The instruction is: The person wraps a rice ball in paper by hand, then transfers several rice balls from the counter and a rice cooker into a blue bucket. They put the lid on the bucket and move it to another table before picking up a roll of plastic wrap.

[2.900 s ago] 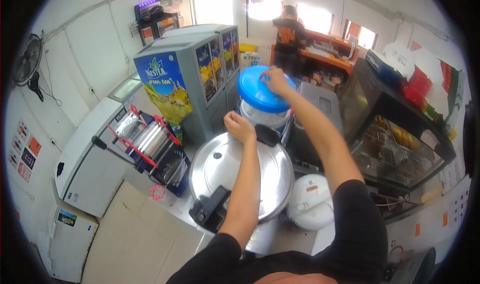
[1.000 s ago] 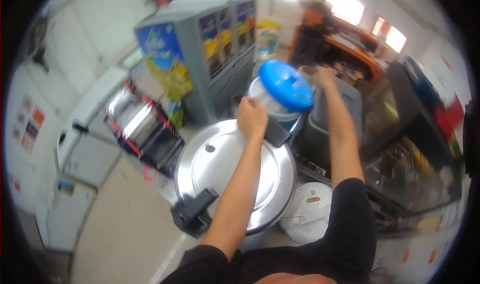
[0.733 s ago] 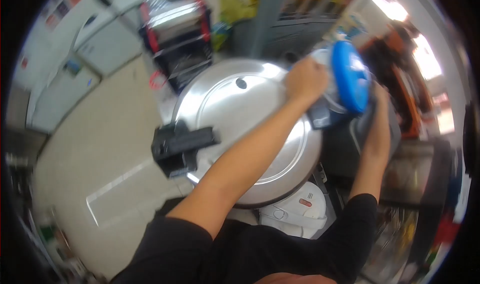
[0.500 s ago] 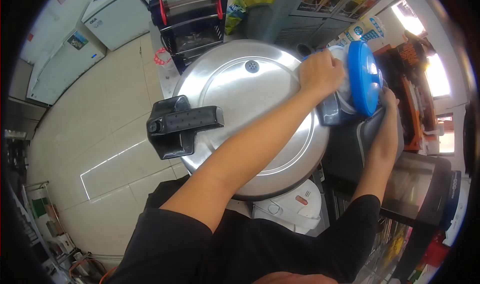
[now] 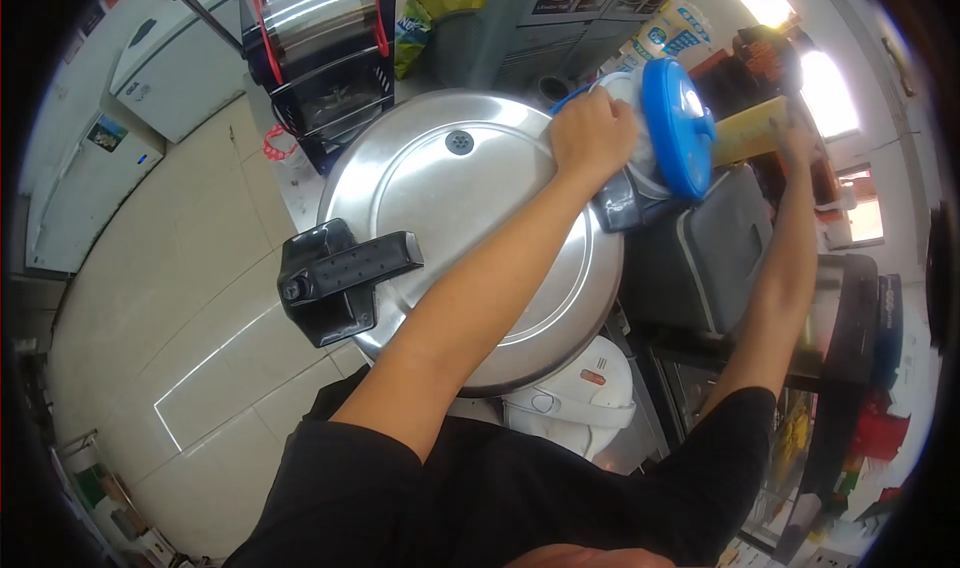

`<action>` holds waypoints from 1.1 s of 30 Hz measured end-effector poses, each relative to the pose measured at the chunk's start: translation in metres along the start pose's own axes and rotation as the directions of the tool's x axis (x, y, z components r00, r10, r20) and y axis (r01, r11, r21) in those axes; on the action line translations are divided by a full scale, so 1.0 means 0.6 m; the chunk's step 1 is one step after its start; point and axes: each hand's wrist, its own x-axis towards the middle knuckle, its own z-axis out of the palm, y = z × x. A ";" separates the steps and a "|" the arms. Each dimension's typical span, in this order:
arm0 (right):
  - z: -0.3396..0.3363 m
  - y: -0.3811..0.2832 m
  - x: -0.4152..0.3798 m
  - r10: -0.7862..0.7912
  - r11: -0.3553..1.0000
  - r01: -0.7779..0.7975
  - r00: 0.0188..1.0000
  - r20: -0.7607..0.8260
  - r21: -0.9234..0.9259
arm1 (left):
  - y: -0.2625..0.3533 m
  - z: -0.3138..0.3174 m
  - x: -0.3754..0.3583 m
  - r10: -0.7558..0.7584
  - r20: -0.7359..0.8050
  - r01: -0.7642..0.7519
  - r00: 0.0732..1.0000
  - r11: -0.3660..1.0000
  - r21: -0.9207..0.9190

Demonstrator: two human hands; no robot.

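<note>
My left hand (image 5: 597, 133) is closed beside a white container (image 5: 628, 96) with a blue lid (image 5: 680, 128), its fingers against the near side; what they grip is partly hidden. The lid stands tilted on its side. My right hand (image 5: 798, 143), further right, is closed on the end of a pale yellow, flat-sided object (image 5: 750, 133), whose kind I cannot make out. Below my left forearm is a large steel pressure cooker lid (image 5: 480, 198) with a black handle (image 5: 350, 273) on the left and a black side grip (image 5: 620, 203) on the right.
A dark grey box (image 5: 725, 253) stands right of the cooker. A white rice cooker (image 5: 590, 393) sits in front of it. Behind is a black machine (image 5: 325, 78) with a clear drum and red trim. White chest freezers (image 5: 180, 83) line the far left wall.
My right hand has moved up and right from behind the blue lid, and the pale yellow object now shows in it. My left hand stays by the container. The view has shifted.
</note>
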 end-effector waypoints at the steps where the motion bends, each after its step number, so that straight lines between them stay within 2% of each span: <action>1: -0.005 0.027 0.034 0.017 0.999 -0.016 0.998 -0.052 0.032 | -0.002 -0.002 0.001 0.004 -0.006 -0.004 1.000 1.000 0.001; 3: -0.030 0.078 0.063 0.011 0.996 0.001 0.990 -0.137 0.091 | -0.005 -0.001 0.006 0.040 -0.040 -0.040 0.998 0.999 -0.008; 6: -0.170 0.102 0.018 -0.047 0.993 0.004 0.935 -0.352 -0.121 | -0.012 0.006 -0.002 0.026 -0.083 -0.033 0.996 0.996 -0.086; 7: -0.245 0.084 -0.036 -0.076 0.993 0.038 0.928 -0.366 -0.109 | -0.006 0.005 -0.001 0.025 -0.107 -0.038 0.994 0.992 -0.124; 10: -0.391 0.155 -0.058 -0.336 0.914 0.405 0.785 -0.520 0.022 | 0.005 -0.003 0.001 0.007 -0.172 -0.037 0.985 0.984 -0.173; 11: -0.471 0.142 -0.125 -0.330 0.932 0.361 0.814 -0.478 -0.028 | 0.008 -0.005 0.000 0.027 -0.263 -0.080 0.965 0.978 -0.193; 12: -0.556 0.121 -0.200 -0.323 0.944 0.320 0.841 -0.435 -0.082 | 0.003 0.004 0.005 0.100 -0.384 -0.199 0.918 0.953 -0.229; 13: -0.606 0.134 -0.222 -0.393 0.905 0.425 0.824 -0.408 -0.014 | 0.004 0.007 0.008 0.107 -0.463 -0.237 0.880 0.943 -0.232; 14: -0.665 0.146 -0.252 -0.381 0.885 0.439 0.872 -0.307 0.152 | 0.007 -0.004 0.004 0.149 -0.519 -0.308 0.842 0.922 -0.234; 15: -0.713 0.143 -0.300 -0.422 0.827 0.496 0.858 -0.292 0.263 | 0.020 -0.003 0.007 0.161 -0.589 -0.358 0.792 0.903 -0.236; 16: -0.754 0.133 -0.355 -0.312 0.859 0.402 0.902 -0.298 0.317 | 0.057 -0.013 0.015 0.074 -0.523 -0.345 0.849 0.827 -0.444; 17: -0.800 0.100 -0.428 -0.310 0.858 0.388 0.914 -0.264 0.337 | 0.109 -0.033 0.010 0.010 -0.427 -0.311 0.904 0.701 -0.642; 18: -0.833 0.090 -0.482 -0.330 0.828 0.411 0.907 -0.261 0.381 | 0.186 -0.105 -0.004 -0.032 -0.183 -0.149 0.983 0.453 -0.879; 19: -0.866 0.085 -0.526 -0.354 0.794 0.437 0.898 -0.262 0.422 | 0.255 -0.102 0.000 0.044 -0.296 -0.299 0.954 0.183 -0.936; 20: -0.900 0.085 -0.570 -0.352 0.790 0.404 0.915 -0.199 0.462 | 0.311 -0.167 -0.025 0.240 -0.164 -0.182 0.957 0.054 -0.982; 21: -0.927 0.085 -0.610 -0.358 0.780 0.369 0.926 -0.123 0.505 | 0.352 -0.255 -0.063 0.513 0.031 -0.008 0.858 0.073 -0.997; 22: -0.951 0.087 -0.646 -0.379 0.770 0.349 0.924 -0.057 0.534 | 0.376 -0.333 -0.101 0.729 0.190 0.086 0.658 0.178 -0.980; 23: -0.974 0.081 -0.687 -0.404 0.758 0.333 0.915 0.003 0.560 | 0.383 -0.399 -0.136 0.832 0.269 0.132 0.485 0.234 -0.963; 24: -0.982 0.044 -0.740 -0.429 0.690 0.375 0.901 -0.067 0.620 | 0.376 -0.448 -0.171 0.877 0.335 0.191 0.345 0.284 -0.940; 25: -0.985 0.013 -0.787 -0.449 0.608 0.421 0.881 -0.145 0.673 | 0.354 -0.487 -0.200 0.896 0.333 0.291 0.294 0.248 -0.924; 28: -0.987 0.007 -0.865 -0.672 0.580 0.596 0.735 -0.088 0.556 | 0.271 -0.580 -0.299 0.869 0.474 0.601 0.146 0.303 -0.740; 30: -0.962 -0.026 -0.928 -0.755 0.537 0.663 0.654 -0.053 0.522 | 0.218 -0.593 -0.374 0.946 0.325 0.785 0.013 0.191 -0.589; 31: -0.950 -0.056 -0.974 -0.788 0.514 0.687 0.614 -0.033 0.514 | 0.180 -0.614 -0.401 0.946 0.316 0.756 0.077 0.151 -0.637; 32: -0.960 -0.188 -1.043 -0.807 0.450 0.680 0.588 -0.063 0.578 | 0.133 -0.643 -0.427 0.941 0.308 0.726 0.139 0.115 -0.678; 33: -0.944 -0.203 -1.052 -0.897 0.363 0.753 0.442 -0.014 0.549 | 0.085 -0.675 -0.446 0.905 0.382 0.676 0.189 0.162 -0.719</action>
